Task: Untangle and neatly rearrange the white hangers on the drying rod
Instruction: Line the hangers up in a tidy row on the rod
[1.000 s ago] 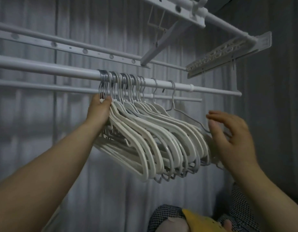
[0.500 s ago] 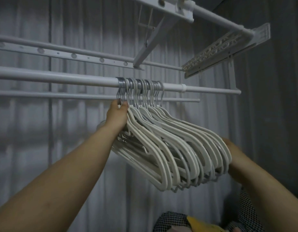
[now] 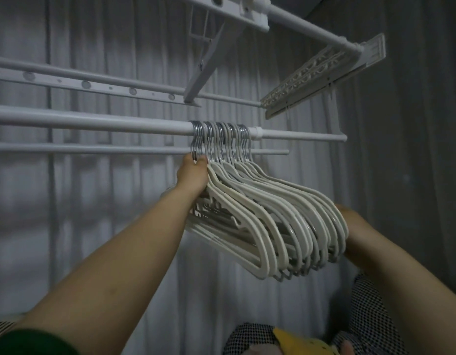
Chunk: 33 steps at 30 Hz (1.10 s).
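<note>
The white hangers (image 3: 273,216) hang together in one tight bunch on the drying rod (image 3: 93,121), near the white joint collar (image 3: 257,133) where the rod becomes thinner. Their metal hooks (image 3: 219,139) sit close side by side on the rod, touching each other, and the plastic bodies fan down and to the right, one lying against the next.

The person's left hand (image 3: 193,175) is raised to the left end of the bunch. It is closed around the necks of the nearest hangers, just under the hooks, with the thumb and fingers pressed on them. The left forearm comes up from the lower left corner, and a dark green sleeve (image 3: 29,342) shows at its end.

The right hand (image 3: 350,226) is at the right end of the bunch, behind the outer shoulders of the hangers. It touches them, but most of the hand is hidden by the hangers, so I cannot tell if its fingers are spread or curled around something.

Behind the rod there are more white rails (image 3: 93,83) of the rack and a grey curtain (image 3: 93,226). Above right, a perforated white panel (image 3: 311,78) hangs tilted. At the bottom there is a black-and-white checked cloth (image 3: 368,316) and something yellow (image 3: 298,343), not clear enough to identify.
</note>
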Each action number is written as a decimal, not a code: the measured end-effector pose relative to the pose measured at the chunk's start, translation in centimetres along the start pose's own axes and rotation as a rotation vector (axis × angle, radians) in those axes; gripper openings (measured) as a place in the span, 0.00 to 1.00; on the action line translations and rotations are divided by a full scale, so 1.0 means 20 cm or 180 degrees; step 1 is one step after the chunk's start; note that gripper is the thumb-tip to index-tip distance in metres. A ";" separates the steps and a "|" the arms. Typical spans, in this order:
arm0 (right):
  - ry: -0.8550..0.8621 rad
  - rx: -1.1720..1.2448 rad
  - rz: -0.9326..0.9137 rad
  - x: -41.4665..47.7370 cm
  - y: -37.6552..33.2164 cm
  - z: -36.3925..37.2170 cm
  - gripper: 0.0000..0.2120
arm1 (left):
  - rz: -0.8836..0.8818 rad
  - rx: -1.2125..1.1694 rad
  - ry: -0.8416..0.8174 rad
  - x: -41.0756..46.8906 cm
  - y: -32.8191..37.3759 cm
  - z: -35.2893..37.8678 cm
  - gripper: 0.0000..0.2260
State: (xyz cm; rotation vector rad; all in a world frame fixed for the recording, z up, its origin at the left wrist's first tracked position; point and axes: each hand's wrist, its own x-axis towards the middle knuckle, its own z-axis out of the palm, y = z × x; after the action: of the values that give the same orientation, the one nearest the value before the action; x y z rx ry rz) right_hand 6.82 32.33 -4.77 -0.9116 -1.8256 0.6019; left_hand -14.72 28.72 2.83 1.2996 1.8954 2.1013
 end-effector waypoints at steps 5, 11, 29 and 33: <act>-0.0304 0.1548 0.0477 -0.03 0.02 -0.05 0.11 | 0.0030 -0.0041 -0.0093 -0.03 0.02 0.04 0.18; -0.0865 0.2617 0.0555 -0.05 0.12 -0.16 0.24 | 0.0055 0.0007 -0.0033 -0.03 0.01 0.03 0.19; -0.1023 0.1945 -0.0233 -0.14 0.06 -0.17 0.12 | 0.0069 -0.0164 0.0454 -0.11 -0.01 -0.03 0.34; -0.0924 0.2008 -0.0162 -0.12 0.08 -0.16 0.13 | 0.0105 0.0085 0.0515 -0.12 0.00 0.02 0.29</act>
State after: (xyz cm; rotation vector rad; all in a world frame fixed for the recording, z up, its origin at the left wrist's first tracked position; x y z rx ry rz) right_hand 10.91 31.35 -5.83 -0.3626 -1.7313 1.2379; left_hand -12.96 27.74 1.44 1.2075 1.9819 2.2692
